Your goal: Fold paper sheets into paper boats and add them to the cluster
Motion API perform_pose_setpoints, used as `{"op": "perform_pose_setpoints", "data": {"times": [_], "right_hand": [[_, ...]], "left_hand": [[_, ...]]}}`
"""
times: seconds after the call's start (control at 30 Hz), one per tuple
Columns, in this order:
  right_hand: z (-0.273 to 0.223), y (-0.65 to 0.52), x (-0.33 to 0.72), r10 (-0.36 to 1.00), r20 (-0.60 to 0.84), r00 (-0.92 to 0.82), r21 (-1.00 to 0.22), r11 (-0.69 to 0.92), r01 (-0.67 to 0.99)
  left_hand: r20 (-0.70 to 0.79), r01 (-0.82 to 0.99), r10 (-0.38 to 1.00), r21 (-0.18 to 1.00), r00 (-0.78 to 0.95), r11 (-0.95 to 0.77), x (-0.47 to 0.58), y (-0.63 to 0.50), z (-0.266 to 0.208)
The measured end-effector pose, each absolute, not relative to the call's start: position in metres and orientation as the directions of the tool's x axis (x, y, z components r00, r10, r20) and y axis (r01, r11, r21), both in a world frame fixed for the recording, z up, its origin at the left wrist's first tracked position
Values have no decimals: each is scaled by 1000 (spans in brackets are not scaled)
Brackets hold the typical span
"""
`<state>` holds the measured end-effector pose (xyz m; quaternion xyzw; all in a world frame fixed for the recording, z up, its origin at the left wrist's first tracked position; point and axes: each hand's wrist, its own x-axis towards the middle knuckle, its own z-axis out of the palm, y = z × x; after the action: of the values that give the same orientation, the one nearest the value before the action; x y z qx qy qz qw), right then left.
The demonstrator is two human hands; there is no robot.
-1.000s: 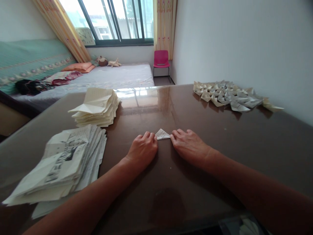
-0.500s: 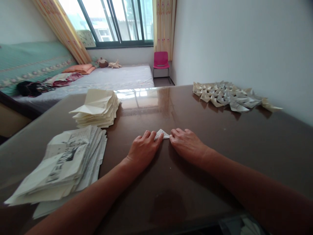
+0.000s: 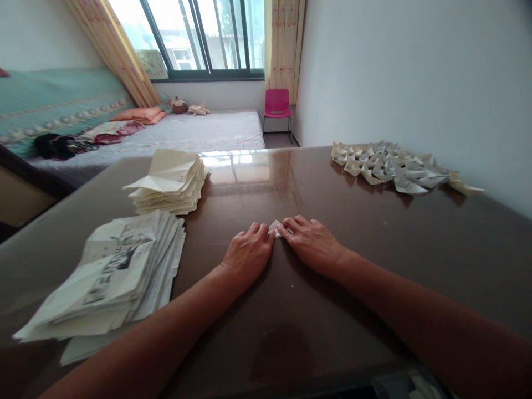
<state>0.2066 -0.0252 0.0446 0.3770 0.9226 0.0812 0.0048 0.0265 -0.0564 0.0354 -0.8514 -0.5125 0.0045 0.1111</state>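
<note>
A small folded piece of printed paper (image 3: 276, 226) lies flat on the dark brown table (image 3: 374, 244), mostly covered by my fingers. My left hand (image 3: 248, 254) presses on its left side, fingers curled down on it. My right hand (image 3: 312, 243) presses on its right side, fingertips over the paper. Both hands nearly touch each other above the fold. Only a small white tip of the paper shows between them.
A stack of printed sheets (image 3: 116, 277) lies at the near left, and a stack of folded cream sheets (image 3: 170, 182) behind it. Several finished folded paper pieces (image 3: 394, 166) lie at the far right by the wall. A bed (image 3: 174, 133) and pink chair (image 3: 277, 104) stand beyond the table.
My hands have drawn together over the folded paper, hiding most of it. The right fingertips slid left onto the paper.
</note>
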Motion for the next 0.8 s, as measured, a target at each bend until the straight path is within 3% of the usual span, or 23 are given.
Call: {"op": "perform_pose_setpoints", "data": {"times": [0.23, 0.67, 0.8], "right_hand": [[47, -22, 210, 729, 37, -684, 159, 671, 724], [45, -18, 207, 743, 138, -655, -13, 663, 749], [38, -12, 208, 736, 155, -659, -57, 673, 737]], "left_hand": [[114, 903, 897, -106, 427, -417, 20, -53, 36], [228, 904, 905, 155, 360, -398, 4, -39, 26], [239, 881, 921, 293, 308, -371, 4, -38, 28]]}}
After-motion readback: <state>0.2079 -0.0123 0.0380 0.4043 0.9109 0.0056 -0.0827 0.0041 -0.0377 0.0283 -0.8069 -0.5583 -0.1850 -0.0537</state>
